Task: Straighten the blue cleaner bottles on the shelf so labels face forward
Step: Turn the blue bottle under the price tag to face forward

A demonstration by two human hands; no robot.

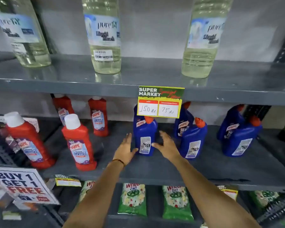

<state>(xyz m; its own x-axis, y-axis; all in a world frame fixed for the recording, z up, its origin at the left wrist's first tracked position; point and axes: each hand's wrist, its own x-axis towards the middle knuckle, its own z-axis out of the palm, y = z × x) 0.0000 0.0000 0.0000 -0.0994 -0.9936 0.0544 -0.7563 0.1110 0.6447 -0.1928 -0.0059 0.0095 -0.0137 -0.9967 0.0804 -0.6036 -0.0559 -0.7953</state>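
Several blue cleaner bottles with red caps stand on the middle grey shelf [155,170]. The front left blue bottle [145,137] shows its white back label toward me. My left hand [125,148] is open just left of it, the thumb near its base. My right hand [166,145] is open on its right side, the thumb touching its lower edge. A second front bottle [193,142] and a third [240,140] also show back labels. Blue bottles behind them [183,122] [229,124] show front labels.
Red cleaner bottles [79,142] stand left on the same shelf. A yellow price tag [160,102] hangs from the shelf above, over the blue bottles. Clear liquid bottles [104,35] stand on the upper shelf. Green packets [133,199] lie below, with a promo sign [21,185] at the left.
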